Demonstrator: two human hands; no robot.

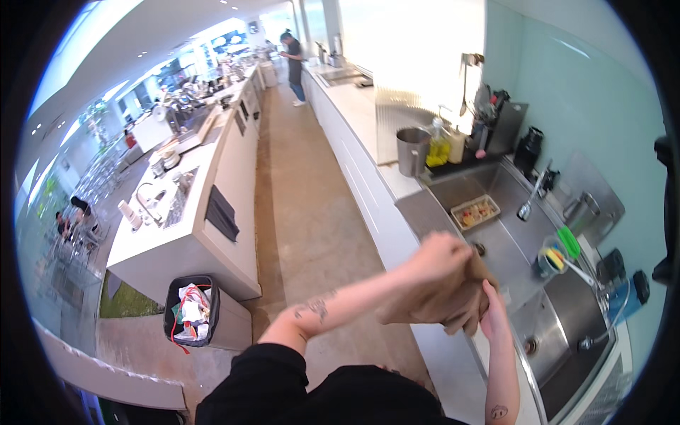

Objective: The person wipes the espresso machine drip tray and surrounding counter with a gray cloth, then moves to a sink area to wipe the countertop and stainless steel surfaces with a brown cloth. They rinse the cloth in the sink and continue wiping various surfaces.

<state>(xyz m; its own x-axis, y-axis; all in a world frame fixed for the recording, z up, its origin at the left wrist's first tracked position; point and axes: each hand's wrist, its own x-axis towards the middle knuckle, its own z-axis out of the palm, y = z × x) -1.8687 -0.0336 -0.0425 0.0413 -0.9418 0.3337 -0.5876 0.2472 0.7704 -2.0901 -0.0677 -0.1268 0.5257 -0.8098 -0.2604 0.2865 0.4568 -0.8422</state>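
A brown cloth (438, 303) hangs bunched between both hands at the sink's front edge. My left hand (438, 257) grips its upper edge with closed fingers. Lower and to the right, my right hand (491, 311) holds the cloth's side, thumb pointing up; its other fingers are partly hidden. Beyond the hands, a rectangular tray of food scraps (475, 211) lies in the steel sink (510, 239). A clear cup (550, 260) with a yellow sponge stands to the right of the cloth, near a green brush or scrubber (568, 242).
A steel pitcher (413, 151) and a bottle of yellow liquid (438, 144) stand behind the sink. A lined trash bin (234, 319) stands by the left counter (175, 247). Far down the aisle, a person (294, 66) stands beside the right counter.
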